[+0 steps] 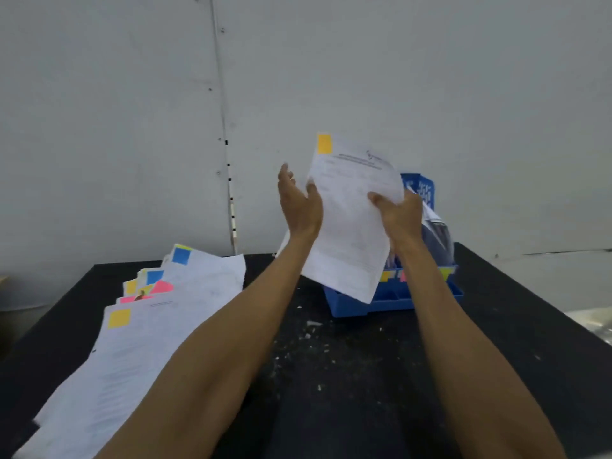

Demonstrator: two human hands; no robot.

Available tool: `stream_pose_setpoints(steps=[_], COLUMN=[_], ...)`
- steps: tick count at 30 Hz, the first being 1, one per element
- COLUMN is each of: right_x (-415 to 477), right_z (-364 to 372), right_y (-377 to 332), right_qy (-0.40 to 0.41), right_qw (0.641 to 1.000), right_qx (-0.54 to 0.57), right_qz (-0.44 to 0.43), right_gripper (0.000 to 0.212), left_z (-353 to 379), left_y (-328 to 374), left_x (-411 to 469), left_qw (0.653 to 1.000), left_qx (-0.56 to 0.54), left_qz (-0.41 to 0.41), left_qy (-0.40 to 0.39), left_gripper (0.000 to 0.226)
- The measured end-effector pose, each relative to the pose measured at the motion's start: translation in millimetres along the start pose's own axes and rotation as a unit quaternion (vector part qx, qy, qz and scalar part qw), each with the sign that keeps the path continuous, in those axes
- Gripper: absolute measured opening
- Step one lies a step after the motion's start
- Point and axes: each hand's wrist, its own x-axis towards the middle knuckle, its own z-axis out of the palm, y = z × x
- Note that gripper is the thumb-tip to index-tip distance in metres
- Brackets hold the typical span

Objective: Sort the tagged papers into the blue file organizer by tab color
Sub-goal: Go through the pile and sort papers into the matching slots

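A white sheet with a yellow tab (351, 220) is held up in the air, in front of the blue file organizer (427, 294). My right hand (399, 213) grips its right edge, thumb on the front. At the sheet's left edge my left hand (298, 203) rests its thumb on the paper, with the fingers spread and lifted. The organizer stands at the table's far right and holds filed papers behind yellow and pink labels on its front. A fanned pile of tagged papers (139, 326) with yellow, pink and blue tabs lies on the left of the black table.
The black table (347, 376) carries small white scraps in its middle. A grey wall stands right behind it. A crumpled clear plastic thing (592, 323) shows past the table's right edge.
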Motion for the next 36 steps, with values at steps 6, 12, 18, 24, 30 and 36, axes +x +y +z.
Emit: stream_pose_setpoints(steps=[6, 12, 18, 24, 30, 36], right_x=[18.3, 12.3, 18.5, 27.0, 26.9, 28.0], right_z=[-33.6, -23.1, -14.3, -12.8, -4.7, 2.4], right_y=[-0.7, 18.5, 51.7, 107.9, 123.0, 148.4], right_qy=[0.151, 0.182, 0.153, 0.016, 0.020, -0.093], right_qw=[0.948, 0.916, 0.940, 0.898, 0.914, 0.840], right_qx=[-0.177, -0.166, -0.175, -0.432, -0.394, -0.535], right_qz=[-0.216, -0.318, -0.251, -0.084, -0.097, 0.015], right_gripper=[0.016, 0.027, 0.026, 0.036, 0.029, 0.021], left_z=[76.5, 111.1, 116.6, 119.9, 127.8, 125.7], left_y=[-6.3, -26.5, -47.3, -65.8, -71.4, -76.7], left_x=[-55.8, -59.3, -52.0, -39.6, -35.7, -35.4], left_qw=[0.973, 0.921, 0.911, 0.904, 0.901, 0.898], left_qx=[-0.021, -0.112, -0.170, -0.176, -0.163, -0.142], left_qz=[-0.069, -0.192, -0.222, -0.290, -0.282, -0.290], left_qy=[-0.218, -0.321, -0.304, -0.258, -0.288, -0.298], left_gripper=[0.062, 0.074, 0.065, 0.073, 0.077, 0.078])
